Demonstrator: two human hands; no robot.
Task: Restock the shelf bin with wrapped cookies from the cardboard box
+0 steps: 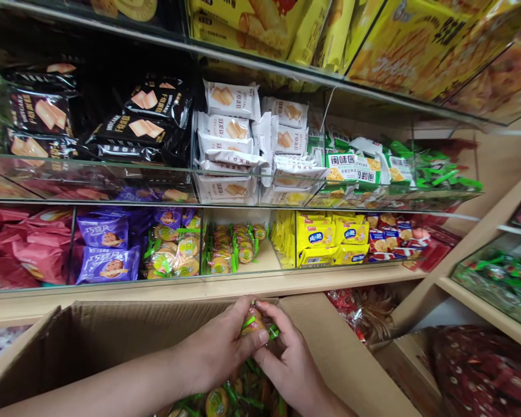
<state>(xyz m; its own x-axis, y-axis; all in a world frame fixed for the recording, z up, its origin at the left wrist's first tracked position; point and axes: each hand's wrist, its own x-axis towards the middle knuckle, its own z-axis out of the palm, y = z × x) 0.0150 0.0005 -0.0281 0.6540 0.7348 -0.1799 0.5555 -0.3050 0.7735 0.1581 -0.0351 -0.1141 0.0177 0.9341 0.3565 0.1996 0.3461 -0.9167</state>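
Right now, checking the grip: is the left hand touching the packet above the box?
Touching; the head view shows the left hand holding the packet, its thumb across the front.

You have soft, moderate indoor light. Your left hand (219, 348) and right hand (292, 350) are evenly lit and fairly clear; the cardboard box (113, 327) is shadowed inside on the left. Black wrappers (147, 126) carry glossy highlights against darkness. Wide-angle distortion slants the shelves (252, 285), and reddish packets (501, 78) at upper right blur.
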